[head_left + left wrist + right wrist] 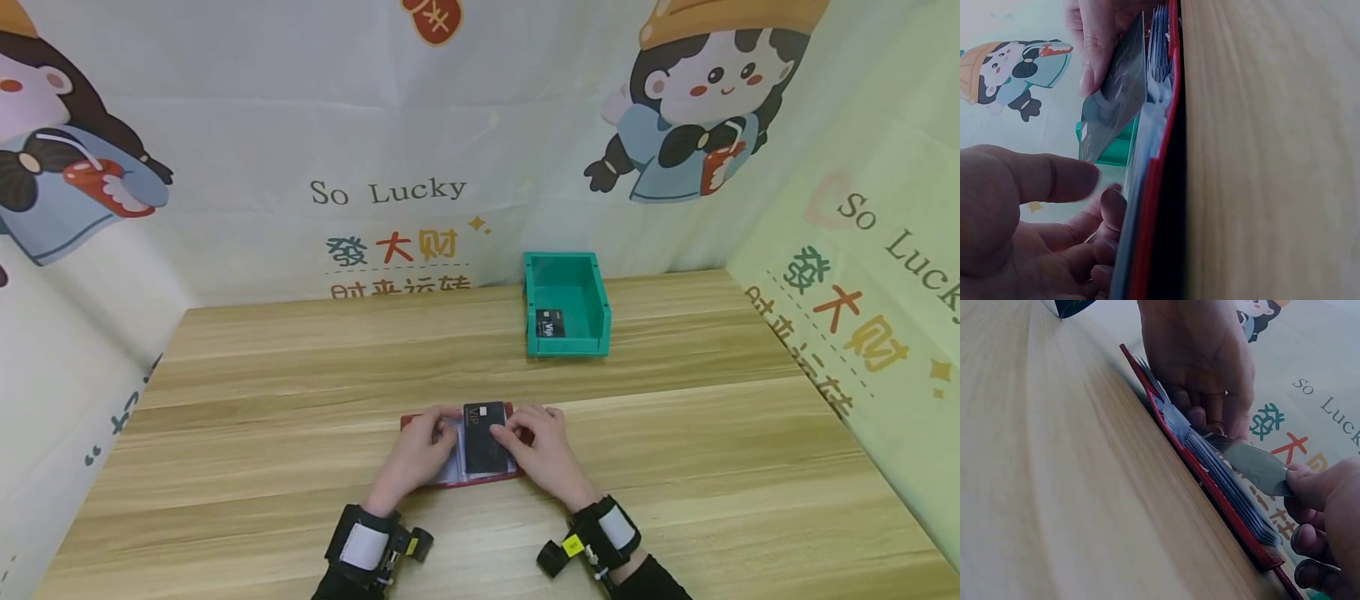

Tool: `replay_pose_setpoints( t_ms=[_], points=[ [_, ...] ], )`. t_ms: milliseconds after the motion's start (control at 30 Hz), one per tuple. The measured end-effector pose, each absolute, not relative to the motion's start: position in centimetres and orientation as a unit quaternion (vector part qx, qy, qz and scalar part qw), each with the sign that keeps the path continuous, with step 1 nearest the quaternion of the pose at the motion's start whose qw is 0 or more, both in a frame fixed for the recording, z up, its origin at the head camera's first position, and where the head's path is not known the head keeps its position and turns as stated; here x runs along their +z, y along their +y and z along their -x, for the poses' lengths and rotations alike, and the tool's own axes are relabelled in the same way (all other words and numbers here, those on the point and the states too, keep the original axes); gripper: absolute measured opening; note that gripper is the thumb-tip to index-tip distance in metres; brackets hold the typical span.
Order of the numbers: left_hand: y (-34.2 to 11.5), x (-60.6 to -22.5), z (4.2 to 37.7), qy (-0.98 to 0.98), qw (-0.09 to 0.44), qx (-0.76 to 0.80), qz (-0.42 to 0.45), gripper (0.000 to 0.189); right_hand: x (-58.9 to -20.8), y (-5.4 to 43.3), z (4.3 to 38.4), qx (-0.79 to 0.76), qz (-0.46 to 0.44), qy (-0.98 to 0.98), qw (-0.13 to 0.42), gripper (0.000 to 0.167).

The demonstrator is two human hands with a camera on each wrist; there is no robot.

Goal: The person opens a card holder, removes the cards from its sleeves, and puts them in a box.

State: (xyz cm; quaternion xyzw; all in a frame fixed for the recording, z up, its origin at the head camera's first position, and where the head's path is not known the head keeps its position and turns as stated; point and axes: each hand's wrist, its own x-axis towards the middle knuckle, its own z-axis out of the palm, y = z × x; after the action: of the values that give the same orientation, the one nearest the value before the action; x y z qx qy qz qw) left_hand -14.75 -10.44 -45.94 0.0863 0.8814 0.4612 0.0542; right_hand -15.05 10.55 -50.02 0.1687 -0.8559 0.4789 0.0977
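Note:
A red card holder (480, 480) with clear plastic sleeves (447, 472) lies spread on the table. Over its right half is a black VIP card (483, 446), tilted up from the sleeves in the left wrist view (1119, 94). My right hand (546, 450) pinches this card by its right edge, the thumb on its upper face. At the holder's left half rests my left hand (416, 454). Its thumb (1066, 178) stands apart from the loosely bent fingers, which touch the sleeves. The left thumb is near the card's VIP end, with no grip on it visible.
Farther back stands a green bin (567, 347) with another black VIP card (550, 323) inside. The wooden table (300, 358) meets printed cloth walls (247, 208) at the back and sides. A camera band is strapped on each wrist.

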Motion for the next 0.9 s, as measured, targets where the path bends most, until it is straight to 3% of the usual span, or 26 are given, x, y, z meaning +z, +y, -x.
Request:
replay_pose_setpoints(
  t_ms=[333,900],
  points=[
    [-10.1,-46.4,14.5,0.909,0.032,0.395,-0.128,0.055,-49.6,11.2,15.6,0.509,-0.161,-0.842,0.084,0.023],
    [-9.8,-46.2,14.6,0.918,0.055,0.377,-0.112,0.058,-45.3,14.1,19.2,0.441,-0.148,-0.874,0.142,0.024]
  ],
)
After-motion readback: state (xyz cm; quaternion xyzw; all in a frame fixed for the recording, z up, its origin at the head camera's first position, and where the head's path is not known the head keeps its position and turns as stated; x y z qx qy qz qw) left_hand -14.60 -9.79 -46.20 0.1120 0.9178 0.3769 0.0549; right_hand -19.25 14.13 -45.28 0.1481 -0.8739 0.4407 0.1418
